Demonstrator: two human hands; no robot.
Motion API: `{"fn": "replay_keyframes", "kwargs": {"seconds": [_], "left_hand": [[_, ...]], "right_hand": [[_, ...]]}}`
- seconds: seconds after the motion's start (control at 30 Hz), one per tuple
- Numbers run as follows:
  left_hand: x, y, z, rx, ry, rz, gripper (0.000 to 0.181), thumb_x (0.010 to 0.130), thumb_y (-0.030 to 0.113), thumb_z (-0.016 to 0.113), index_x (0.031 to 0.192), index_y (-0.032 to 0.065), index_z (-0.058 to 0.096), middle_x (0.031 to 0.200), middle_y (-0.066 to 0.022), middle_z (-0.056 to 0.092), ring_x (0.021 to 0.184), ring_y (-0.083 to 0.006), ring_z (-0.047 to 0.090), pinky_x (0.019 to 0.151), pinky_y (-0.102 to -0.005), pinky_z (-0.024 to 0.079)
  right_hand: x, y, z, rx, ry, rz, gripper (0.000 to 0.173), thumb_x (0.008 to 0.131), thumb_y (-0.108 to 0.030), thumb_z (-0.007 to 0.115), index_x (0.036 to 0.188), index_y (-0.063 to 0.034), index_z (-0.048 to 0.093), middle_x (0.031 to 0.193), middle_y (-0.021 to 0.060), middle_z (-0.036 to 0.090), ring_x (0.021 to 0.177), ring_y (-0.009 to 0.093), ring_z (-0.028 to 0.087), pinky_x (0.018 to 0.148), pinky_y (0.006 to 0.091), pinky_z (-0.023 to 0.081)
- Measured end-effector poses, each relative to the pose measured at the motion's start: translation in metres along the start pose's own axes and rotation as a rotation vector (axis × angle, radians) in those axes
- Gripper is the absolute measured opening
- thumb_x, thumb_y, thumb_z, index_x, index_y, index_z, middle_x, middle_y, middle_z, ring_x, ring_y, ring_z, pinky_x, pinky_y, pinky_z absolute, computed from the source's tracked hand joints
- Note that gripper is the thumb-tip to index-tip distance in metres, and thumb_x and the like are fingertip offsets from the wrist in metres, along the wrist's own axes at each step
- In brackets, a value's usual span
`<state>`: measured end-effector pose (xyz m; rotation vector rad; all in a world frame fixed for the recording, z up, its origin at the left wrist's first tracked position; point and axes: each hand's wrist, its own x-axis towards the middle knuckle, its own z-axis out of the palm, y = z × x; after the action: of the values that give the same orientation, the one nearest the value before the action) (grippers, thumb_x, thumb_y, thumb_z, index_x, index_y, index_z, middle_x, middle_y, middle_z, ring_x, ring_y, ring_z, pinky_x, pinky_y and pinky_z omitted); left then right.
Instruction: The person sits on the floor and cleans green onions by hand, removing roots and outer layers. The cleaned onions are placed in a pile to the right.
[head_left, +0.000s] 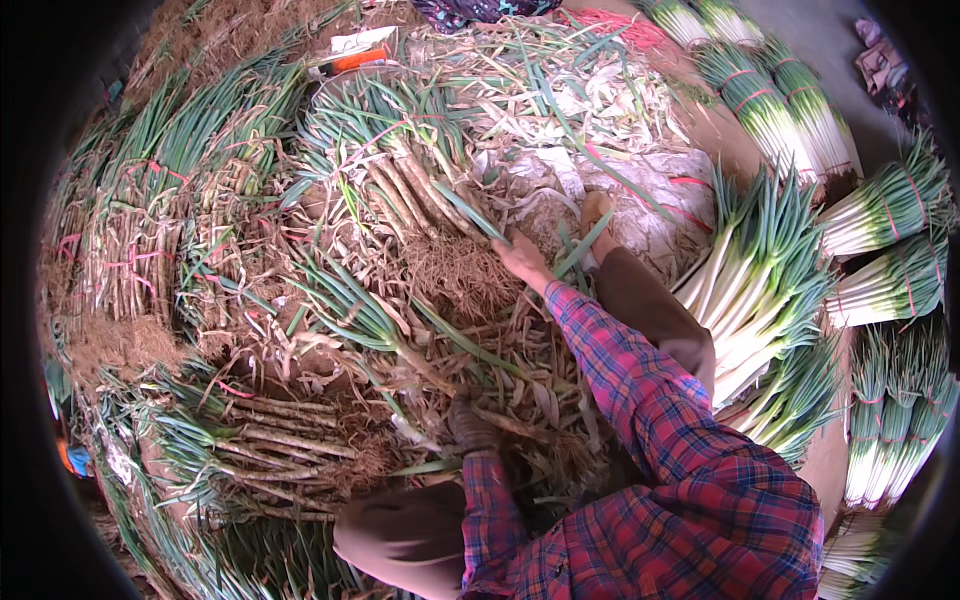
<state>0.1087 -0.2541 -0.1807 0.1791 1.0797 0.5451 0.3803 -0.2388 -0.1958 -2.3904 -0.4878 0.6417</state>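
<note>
My left hand (474, 429), in a dark glove, grips an unpeeled green onion (424, 365) by its stem. The onion's green leaves fan out to the upper left, and dry outer layers cling to it. My bare right hand (525, 259) is farther forward, with its fingers closed on a long green leaf (469, 211). Just beyond that hand lies a bundle of unpeeled green onions (405, 191) with brown roots. Torn leaves and dry husks (517, 352) cover the ground between my hands. Glove and litter partly hide the lower stem.
Peeled white-stemmed onions (739, 292) lie beside my right leg. Tied clean bundles (772, 112) line the right side. Unpeeled bundles (142, 247) with pink ties stand at left, and loose unpeeled onions (285, 442) lie by my left knee. An orange-handled tool (358, 60) rests at the back.
</note>
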Motion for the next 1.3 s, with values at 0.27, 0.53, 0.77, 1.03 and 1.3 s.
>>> {"fn": "replay_keyframes", "kwargs": {"seconds": [0.27,0.53,0.77,1.03,1.3], "left_hand": [[-0.013,0.035,0.022,-0.150,-0.093,0.288,0.025,0.085,0.018,0.060,0.102,-0.0006,0.055,0.069,0.0003,0.053,0.047,-0.0103,0.046,0.038,-0.0221,0.040],[-0.050,0.067,0.042,-0.293,-0.199,0.338,0.035,0.091,0.012,0.048,0.122,-0.0043,0.042,0.065,0.0023,0.044,0.041,-0.0052,0.036,0.033,-0.0200,0.033],[-0.027,0.062,0.023,-0.167,-0.168,0.393,0.041,0.089,0.014,0.053,0.124,-0.0028,0.040,0.066,0.0016,0.044,0.044,-0.0071,0.043,0.036,-0.0227,0.037],[-0.001,0.040,0.016,-0.268,-0.187,0.221,0.031,0.087,0.019,0.057,0.112,0.0005,0.053,0.073,-0.0044,0.059,0.048,-0.0118,0.048,0.041,-0.0268,0.041],[-0.031,0.041,0.038,-0.155,0.026,0.226,0.016,0.085,0.012,0.054,0.096,0.0008,0.055,0.065,-0.0040,0.055,0.046,-0.0121,0.047,0.038,-0.0234,0.039]], "right_hand": [[-0.094,0.026,0.028,0.040,0.074,-0.718,0.026,0.093,-0.027,0.049,0.085,-0.0047,0.061,0.060,0.0038,0.056,0.041,0.011,0.043,0.037,0.0256,0.037],[0.076,-0.045,0.038,-0.132,0.389,-0.287,0.030,0.086,-0.025,0.053,0.086,0.0022,0.066,0.078,0.0199,0.064,0.066,0.032,0.063,0.063,0.0408,0.050],[0.161,-0.055,0.063,0.392,0.227,0.083,0.020,0.073,-0.017,0.071,0.084,-0.0015,0.066,0.072,0.0090,0.065,0.061,0.020,0.060,0.059,0.0321,0.050],[0.081,-0.056,-0.035,0.990,0.104,-0.099,0.026,0.084,-0.014,0.061,0.097,0.0062,0.052,0.079,0.0102,0.059,0.060,0.017,0.059,0.052,0.0270,0.051],[-0.037,-0.125,-0.122,0.987,0.134,-0.133,0.018,0.091,-0.021,0.050,0.088,-0.0036,0.047,0.065,-0.0002,0.046,0.045,0.006,0.038,0.037,0.0228,0.034]]}}
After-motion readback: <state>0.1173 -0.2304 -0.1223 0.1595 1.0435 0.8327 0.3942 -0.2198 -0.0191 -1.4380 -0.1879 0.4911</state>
